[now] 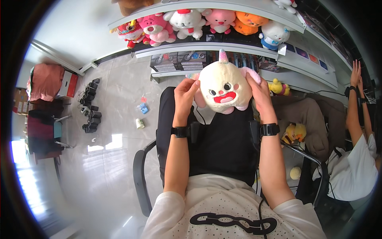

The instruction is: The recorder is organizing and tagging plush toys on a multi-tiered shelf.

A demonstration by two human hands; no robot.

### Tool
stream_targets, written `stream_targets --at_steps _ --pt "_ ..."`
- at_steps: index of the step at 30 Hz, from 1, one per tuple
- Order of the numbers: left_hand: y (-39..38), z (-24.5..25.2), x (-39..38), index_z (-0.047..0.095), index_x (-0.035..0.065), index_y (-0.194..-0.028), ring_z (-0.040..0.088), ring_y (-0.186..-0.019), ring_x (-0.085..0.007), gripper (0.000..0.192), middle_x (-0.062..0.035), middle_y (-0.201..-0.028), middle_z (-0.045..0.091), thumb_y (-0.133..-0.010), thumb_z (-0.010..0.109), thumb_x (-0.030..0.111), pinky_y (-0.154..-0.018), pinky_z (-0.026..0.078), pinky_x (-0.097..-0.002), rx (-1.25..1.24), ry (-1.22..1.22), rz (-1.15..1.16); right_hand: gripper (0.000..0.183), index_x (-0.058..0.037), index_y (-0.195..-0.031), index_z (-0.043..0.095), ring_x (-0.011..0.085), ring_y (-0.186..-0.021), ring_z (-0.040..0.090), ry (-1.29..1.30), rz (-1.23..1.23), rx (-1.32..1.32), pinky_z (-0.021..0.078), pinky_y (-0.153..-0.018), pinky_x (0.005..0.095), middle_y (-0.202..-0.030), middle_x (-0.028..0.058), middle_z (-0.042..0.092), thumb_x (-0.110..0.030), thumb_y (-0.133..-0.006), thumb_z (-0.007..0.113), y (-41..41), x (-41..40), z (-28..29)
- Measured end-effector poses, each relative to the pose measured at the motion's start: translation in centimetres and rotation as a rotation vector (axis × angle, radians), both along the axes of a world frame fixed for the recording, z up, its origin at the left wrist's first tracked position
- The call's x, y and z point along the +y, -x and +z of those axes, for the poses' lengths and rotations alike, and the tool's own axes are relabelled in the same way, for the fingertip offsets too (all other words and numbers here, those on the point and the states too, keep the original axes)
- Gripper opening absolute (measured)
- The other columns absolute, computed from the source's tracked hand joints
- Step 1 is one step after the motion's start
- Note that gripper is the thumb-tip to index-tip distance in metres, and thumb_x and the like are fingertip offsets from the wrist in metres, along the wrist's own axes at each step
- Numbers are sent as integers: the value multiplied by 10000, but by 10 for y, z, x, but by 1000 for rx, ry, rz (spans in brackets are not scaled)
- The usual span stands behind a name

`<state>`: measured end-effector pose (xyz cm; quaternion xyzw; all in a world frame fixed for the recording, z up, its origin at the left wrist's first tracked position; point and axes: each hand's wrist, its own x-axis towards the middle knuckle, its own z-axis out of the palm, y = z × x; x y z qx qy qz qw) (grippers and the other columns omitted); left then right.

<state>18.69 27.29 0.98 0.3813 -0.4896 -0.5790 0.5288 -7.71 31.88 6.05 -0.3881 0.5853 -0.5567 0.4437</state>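
Note:
A cream plush toy (222, 86) with a pastel horn, pink ears and a wide red mouth is held up above my knees, its face towards me. My left hand (185, 92) pinches it at the left side, thumb and fingertips on its edge. On the other side my right hand (260, 91) grips it near the raised pink ear, with the fingers partly hidden behind the toy. A black strap circles each wrist.
Plush toys (156, 28) line the shelf (206, 47) ahead, with boxed goods (192, 59) beneath. A paper cup (139, 123) and black devices (92, 110) are on the floor at left. A co-worker (352, 167) sits at right, near small yellow plush toys (294, 133). Chair armrests (141, 182) flank me.

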Motion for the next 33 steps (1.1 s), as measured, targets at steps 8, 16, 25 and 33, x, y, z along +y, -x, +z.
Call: stream_targets --at_steps 8,16,25,33 --pt "-3 -4 -1 708 -14 -1088 621 -861 -69 238 -33 -977 715 -992 651 196 -792 478 -230 72 -77 46 328 19 -1152 691 123 -941 665 29 22 12 529 -820 280 -1063 81 723 -257 -981 648 -10 1 4" --pt "-7 -10 -2 711 -10 -1080 635 -887 -79 212 -41 -998 723 -993 644 171 -812 488 -234 137 -56 64 366 19 -1224 652 138 -1034 651 -28 109 46 511 -899 281 -1152 91 697 -261 -988 641 -11 3 6" --pt "-5 -14 -3 692 -8 -1105 636 -879 -74 234 -29 -997 714 -1011 614 191 -778 496 -226 167 -116 24 332 22 -1180 674 131 -973 661 51 53 -30 526 -846 286 -1079 86 718 -248 -993 629 -15 1 0" --pt "-7 -12 -2 692 -12 -1085 610 -825 -58 261 -18 -966 702 -1024 592 220 -723 464 -213 107 -99 12 343 17 -1201 661 135 -984 663 39 -15 -31 525 -855 285 -1112 92 710 -254 -993 631 -14 -1 -6"
